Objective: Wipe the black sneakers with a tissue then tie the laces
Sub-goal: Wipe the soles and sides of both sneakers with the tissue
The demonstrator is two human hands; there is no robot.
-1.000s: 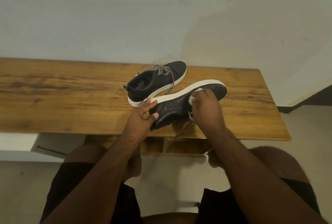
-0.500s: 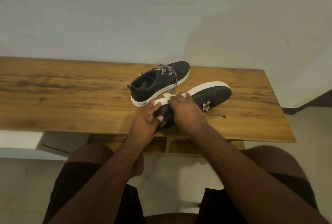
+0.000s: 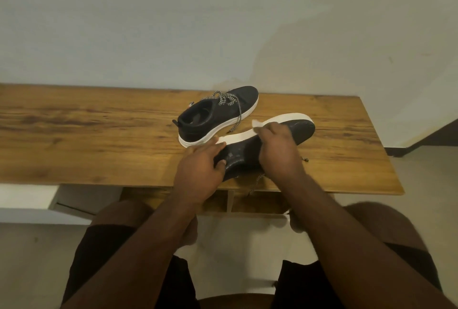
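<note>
Wiping was underway: the left hand gripped the tilted black white-soled sneaker on the wooden surface, the right hand pinched the white tissue, laces untied.

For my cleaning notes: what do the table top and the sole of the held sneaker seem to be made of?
Table top: wood or wood-look laminate, by its brown grain streaks, low sheen. Sole: probably rubber or foam, plain white, smooth and matte.
</note>
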